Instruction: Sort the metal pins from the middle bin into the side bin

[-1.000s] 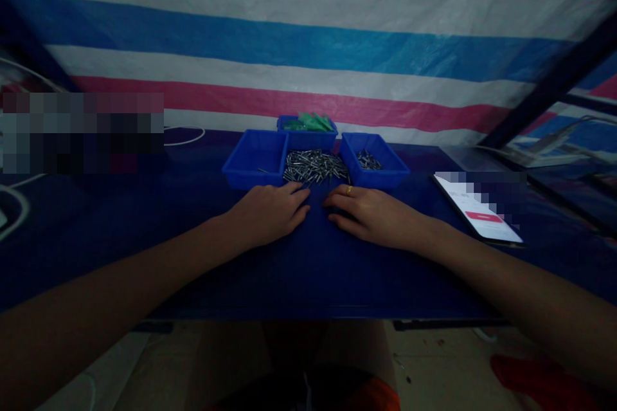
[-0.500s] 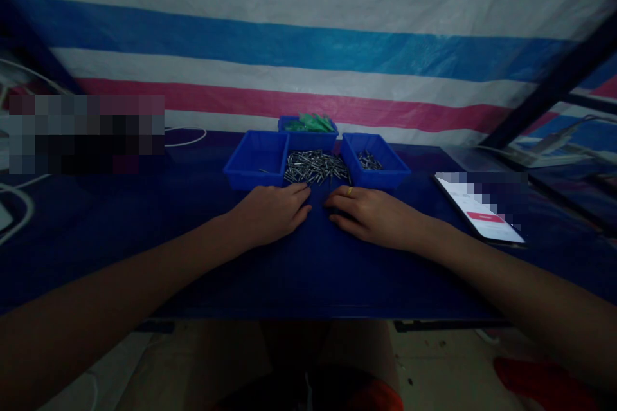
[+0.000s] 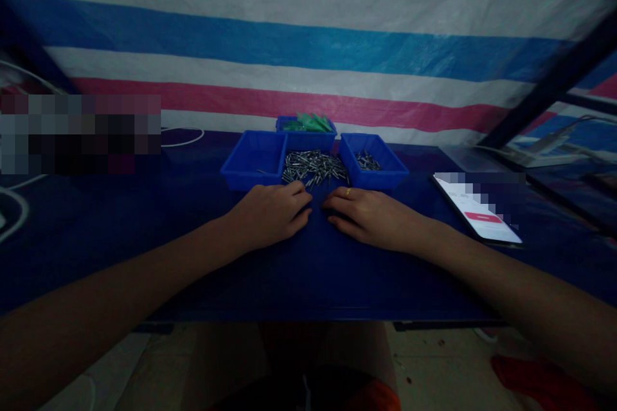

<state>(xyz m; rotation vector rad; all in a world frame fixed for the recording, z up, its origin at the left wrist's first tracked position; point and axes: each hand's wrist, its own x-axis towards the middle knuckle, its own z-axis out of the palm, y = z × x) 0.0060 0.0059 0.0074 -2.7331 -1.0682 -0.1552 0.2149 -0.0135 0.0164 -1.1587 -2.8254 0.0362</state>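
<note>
A heap of thin, shiny metal pins (image 3: 315,166), like nails or rivets, lies on the blue table (image 3: 308,276) between two blue trays. My left hand (image 3: 274,213) rests at the heap's near left edge, its fingers bent and the thumb apart from them, with nothing visible in its grasp. On the other side, my right hand (image 3: 369,215), with a ring on one finger, lies on the table, fingers loosely apart and holding nothing. The left tray (image 3: 253,181) has a single pin or so inside. More pins lie in the right tray (image 3: 380,179).
Behind the heap stands a blue tray (image 3: 308,141) with green packets (image 3: 313,121). A lit phone (image 3: 482,218) lies right of my right forearm. White cables (image 3: 186,143) run along the left side. A striped sheet (image 3: 308,44) hangs behind the table.
My left fingers have bent more and shifted slightly at the heap's edge. My right hand stays almost where it was. The trays have not moved.
</note>
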